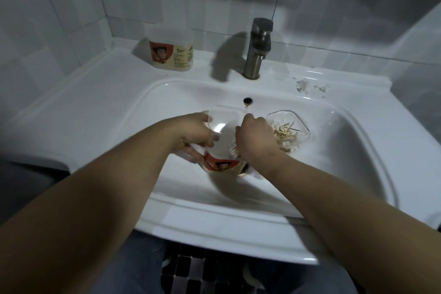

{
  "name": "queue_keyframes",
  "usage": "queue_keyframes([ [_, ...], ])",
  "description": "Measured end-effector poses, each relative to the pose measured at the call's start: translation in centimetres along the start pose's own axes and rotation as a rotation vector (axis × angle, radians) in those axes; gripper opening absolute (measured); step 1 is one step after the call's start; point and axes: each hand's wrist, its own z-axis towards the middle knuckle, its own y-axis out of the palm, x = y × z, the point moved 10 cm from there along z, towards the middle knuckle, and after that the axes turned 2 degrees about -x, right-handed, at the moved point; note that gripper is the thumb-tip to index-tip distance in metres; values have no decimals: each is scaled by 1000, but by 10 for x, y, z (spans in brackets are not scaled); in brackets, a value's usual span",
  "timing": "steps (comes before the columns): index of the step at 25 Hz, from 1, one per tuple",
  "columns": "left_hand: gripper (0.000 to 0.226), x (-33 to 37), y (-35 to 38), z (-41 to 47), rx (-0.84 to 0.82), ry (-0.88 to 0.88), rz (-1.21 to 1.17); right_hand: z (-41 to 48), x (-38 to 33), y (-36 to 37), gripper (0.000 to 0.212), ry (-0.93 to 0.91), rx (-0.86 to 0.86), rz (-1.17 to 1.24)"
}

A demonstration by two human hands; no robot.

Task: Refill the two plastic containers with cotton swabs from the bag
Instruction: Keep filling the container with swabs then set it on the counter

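Item: labelled container (223, 167), clear plastic, held tilted over the basin of the sink (346, 150). It is gripped at its left side by the left hand (193, 136), thumb on top and fingers curled beneath.

Item: cotton swabs (234, 150), a bundle, clasped under the curled fingers of the right hand (256, 137), just beside the container's right edge. Whether the tips are inside it cannot be told.

Item: bag (303, 126), clear, lying open in the basin to the right of that hand, more swabs seen within.

Item: second container (170, 51), stood upright on the back ledge, left of the faucet (259, 48).
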Motion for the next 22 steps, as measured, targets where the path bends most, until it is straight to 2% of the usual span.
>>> queue_keyframes([
  [4, 77, 0, 0, 1, 7, 7, 5, -3, -7, 1, 24, -89, -52, -42],
  [10, 53, 1, -2, 2, 14, 33, 15, -8, -4, -2, 38, -174, -131, 20],
  [14, 48, -3, -5, 8, 28, 14, 44, -11, -2, -13, 43, -203, -105, 57],
  [17, 46, -3, -9, 9, 59, 11, 77, -11, 0, -26, 35, -205, -56, 154],
  [20, 44, -1, -11, 9, 79, 13, 101, -12, 2, -17, 20, -214, -164, 195],
  [22, 52, -3, -13, 13, 102, 7, 112, -13, 2, -14, 16, -221, -188, 203],
])
